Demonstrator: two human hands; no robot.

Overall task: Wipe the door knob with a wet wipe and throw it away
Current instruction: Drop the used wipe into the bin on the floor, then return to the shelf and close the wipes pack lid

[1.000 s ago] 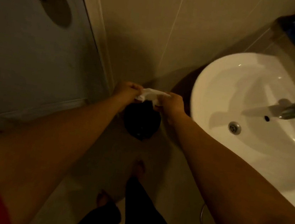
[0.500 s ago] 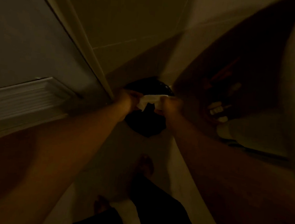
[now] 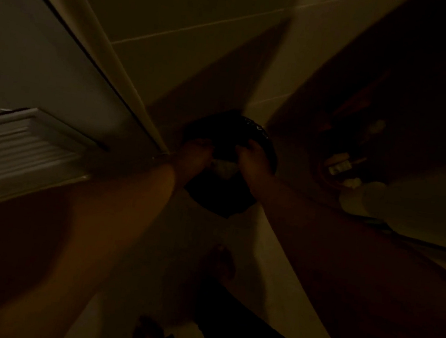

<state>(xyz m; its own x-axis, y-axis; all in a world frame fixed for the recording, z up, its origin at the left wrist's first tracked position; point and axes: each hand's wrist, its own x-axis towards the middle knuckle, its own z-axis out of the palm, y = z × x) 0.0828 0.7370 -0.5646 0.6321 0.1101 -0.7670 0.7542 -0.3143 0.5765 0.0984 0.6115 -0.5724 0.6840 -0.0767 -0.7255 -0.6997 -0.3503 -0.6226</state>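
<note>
Over the black-lined bin (image 3: 264, 145), left hand (image 3: 194, 155) and right hand (image 3: 255, 161) both pinching the wet wipe (image 3: 223, 167).

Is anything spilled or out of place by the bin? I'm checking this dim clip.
Nothing stands out. The white wipe sits between the left hand and right hand, above the black bin; darkness hides finer detail.

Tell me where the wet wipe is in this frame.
In the head view, the wet wipe sits just above centre, held between the left hand and the right hand, directly over the black-lined bin on the floor by the door frame.
</note>
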